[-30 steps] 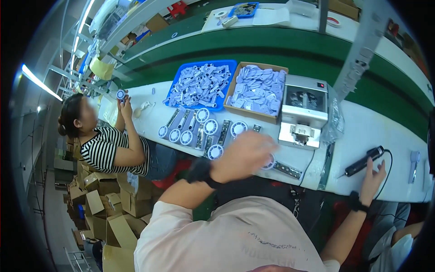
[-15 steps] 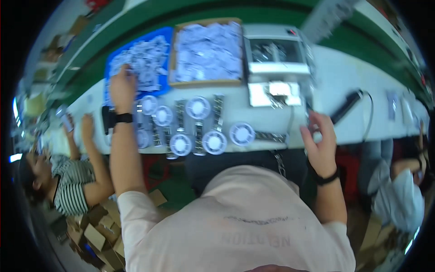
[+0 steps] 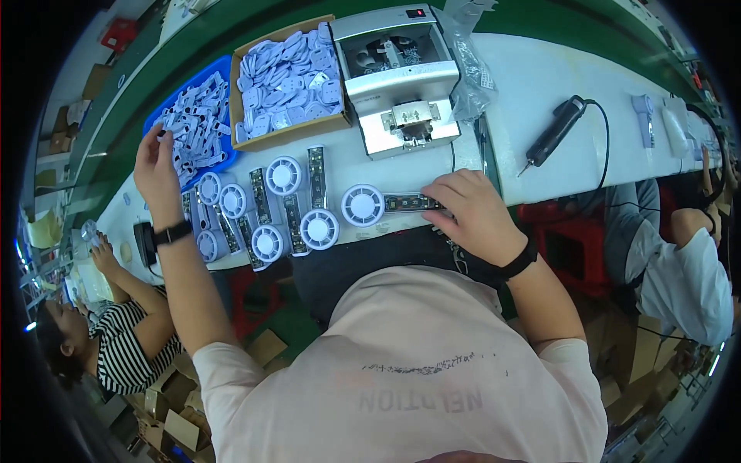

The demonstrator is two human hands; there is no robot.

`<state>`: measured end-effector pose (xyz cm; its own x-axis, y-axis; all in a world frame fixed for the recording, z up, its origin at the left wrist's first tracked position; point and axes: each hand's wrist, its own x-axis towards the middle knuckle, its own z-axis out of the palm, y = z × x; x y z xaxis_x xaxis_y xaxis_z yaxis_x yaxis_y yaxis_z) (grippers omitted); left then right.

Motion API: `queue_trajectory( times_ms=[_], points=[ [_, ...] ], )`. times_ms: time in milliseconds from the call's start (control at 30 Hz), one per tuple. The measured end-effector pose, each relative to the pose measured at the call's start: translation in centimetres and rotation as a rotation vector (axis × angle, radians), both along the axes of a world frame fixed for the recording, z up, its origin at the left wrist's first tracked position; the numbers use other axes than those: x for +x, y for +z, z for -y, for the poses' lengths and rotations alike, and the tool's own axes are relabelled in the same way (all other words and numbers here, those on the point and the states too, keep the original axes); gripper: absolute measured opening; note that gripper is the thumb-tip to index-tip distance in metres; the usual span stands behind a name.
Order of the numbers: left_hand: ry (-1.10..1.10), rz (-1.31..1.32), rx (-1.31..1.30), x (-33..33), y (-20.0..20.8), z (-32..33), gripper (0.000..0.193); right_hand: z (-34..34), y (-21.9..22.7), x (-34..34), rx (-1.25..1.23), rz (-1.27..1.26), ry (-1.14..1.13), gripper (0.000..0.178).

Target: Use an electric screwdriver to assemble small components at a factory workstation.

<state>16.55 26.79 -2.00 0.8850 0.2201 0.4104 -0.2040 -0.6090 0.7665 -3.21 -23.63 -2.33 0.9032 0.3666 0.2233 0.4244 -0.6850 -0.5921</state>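
My left hand is raised at the near-left edge of a blue tray heaped with slim white plastic pieces. Its thumb and fingers pinch a small dark-ended part, mostly hidden by the fingertips. My right hand closes over the handle end of a white handheld fan, its thumb on the near side. That fan lies sideways near the table edge, round head to the left, circuit board showing along the handle. Left of it, several similar fans lie in rows with their handles uncovered.
Behind the fans stands a cardboard box of flat white covers, beside a silver machine with a windowed top. A black electric screwdriver with a cord lies to the right. Co-workers sit on both sides, one in a striped shirt.
My right hand has moved left from beside the machine onto the end of the fan's handle. My left hand has drawn back from over the blue tray to its near edge. The view has shifted.
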Motion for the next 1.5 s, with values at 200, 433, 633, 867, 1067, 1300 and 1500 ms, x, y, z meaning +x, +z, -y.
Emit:
queue_trajectory(
  times_ms=[200,433,633,867,1067,1300,1500],
  points=[
    [-0.442,-0.259,-0.371,-16.4,4.0,18.5,0.029,0.9,0.3,0.0,-0.007,0.014,0.019,0.041],
    [-0.761,-0.123,0.025,-18.5,1.6,25.3,0.036,-1.4,3.4,0.2,0.266,0.036,0.137,0.033],
    [-0.755,-0.060,0.187,-17.5,2.1,24.1,0.039,-0.4,1.9,0.7,0.087,0.057,0.147,0.026],
    [-0.718,-0.058,0.511,-16.2,1.9,25.5,0.034,-1.7,0.8,2.3,-0.158,0.121,0.200,0.023],
    [-0.785,-0.105,0.504,-15.9,0.4,25.8,0.032,-1.5,0.2,2.2,-0.152,0.147,0.203,0.025],
    [-0.785,-0.076,0.532,-16.0,0.6,25.8,0.029,-1.1,0.8,2.0,-0.145,0.081,0.202,0.024],
    [-0.765,-0.078,0.545,-15.9,0.5,26.3,0.026,-0.9,0.8,2.6,-0.116,0.039,0.232,0.023]
  ],
)
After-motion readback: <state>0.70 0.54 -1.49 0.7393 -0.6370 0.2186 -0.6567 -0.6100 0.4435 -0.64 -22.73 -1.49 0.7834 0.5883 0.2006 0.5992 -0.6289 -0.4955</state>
